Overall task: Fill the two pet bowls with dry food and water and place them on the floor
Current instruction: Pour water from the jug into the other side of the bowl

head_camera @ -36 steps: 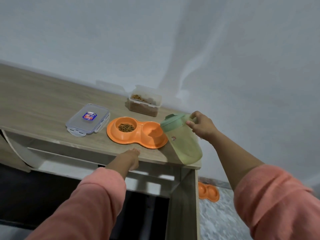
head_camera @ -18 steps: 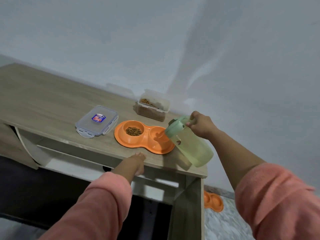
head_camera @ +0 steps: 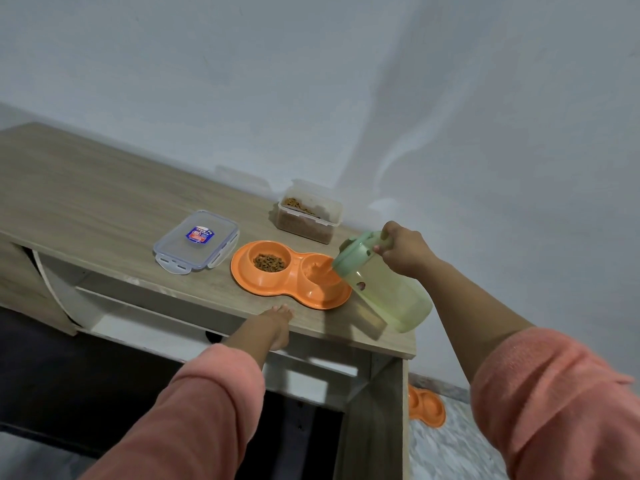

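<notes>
Translucent green jug (head_camera: 384, 289) tilted over glossy orange double bowl (head_camera: 291, 275), wood-grain tabletop (head_camera: 104, 202)

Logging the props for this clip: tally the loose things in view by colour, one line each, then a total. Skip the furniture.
Orange: 2, the double bowl on the tabletop and the double bowl on the floor
Green: 1, the jug tipped by the right hand
Clear plastic: 2, the food container and its lid
Total: 5

Salmon-pink fleece sleeves (head_camera: 554, 403), pushed up
</notes>
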### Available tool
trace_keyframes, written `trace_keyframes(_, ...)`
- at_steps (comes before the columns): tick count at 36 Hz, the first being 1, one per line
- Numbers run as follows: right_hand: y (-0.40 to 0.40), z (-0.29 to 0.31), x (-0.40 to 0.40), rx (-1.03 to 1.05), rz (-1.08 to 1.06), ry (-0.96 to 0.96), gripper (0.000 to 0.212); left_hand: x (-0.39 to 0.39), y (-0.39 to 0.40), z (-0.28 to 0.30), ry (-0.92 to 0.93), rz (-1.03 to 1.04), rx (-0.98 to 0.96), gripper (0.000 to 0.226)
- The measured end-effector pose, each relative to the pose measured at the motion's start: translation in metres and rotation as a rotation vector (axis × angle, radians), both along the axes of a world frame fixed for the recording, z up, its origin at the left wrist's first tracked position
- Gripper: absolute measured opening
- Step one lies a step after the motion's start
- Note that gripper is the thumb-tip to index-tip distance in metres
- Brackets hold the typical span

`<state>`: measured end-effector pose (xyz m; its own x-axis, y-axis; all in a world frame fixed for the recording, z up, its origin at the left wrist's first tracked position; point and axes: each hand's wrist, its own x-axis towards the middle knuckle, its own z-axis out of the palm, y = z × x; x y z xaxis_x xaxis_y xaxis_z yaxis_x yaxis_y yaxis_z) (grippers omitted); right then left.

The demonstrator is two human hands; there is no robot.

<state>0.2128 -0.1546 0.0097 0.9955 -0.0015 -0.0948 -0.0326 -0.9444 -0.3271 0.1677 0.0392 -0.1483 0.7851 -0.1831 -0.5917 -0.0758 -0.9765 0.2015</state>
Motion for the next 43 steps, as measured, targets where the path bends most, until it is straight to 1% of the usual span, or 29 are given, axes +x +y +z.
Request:
trace_keyframes(18, -0.009, -0.006, -0.002, 0.037, -0.025, -0.009, 0.028, -0.002, 0.001, 0.001, 0.001, 0.035, -0.031, 0.075)
trace_keyframes(23, -0.021, -0.013, -0.006, 0.074, -0.075, -0.012, 0.029, -0.002, 0.001, 0.0, -0.004, 0.044, -0.049, 0.075)
trace_keyframes(26, -0.03, -0.02, -0.01, 0.157, -0.13, -0.027, 0.028, -0.002, 0.002, 0.0, -0.001, 0.052, -0.057, 0.075)
trace_keyframes(32, -0.046, -0.038, -0.022, 0.354, -0.266, -0.116, 0.026, -0.004, 0.002, 0.0, -0.008, 0.061, -0.074, 0.075)
trace_keyframes(38, -0.059, -0.059, -0.038, 0.58, -0.401, -0.224, 0.016, -0.002, 0.004, -0.001, -0.01, 0.07, -0.091, 0.073)
trace_keyframes(43, -0.058, -0.075, -0.052, 0.684, -0.504, -0.287, 0.025, -0.004, 0.004, -0.002, -0.03, 0.098, -0.118, 0.071)
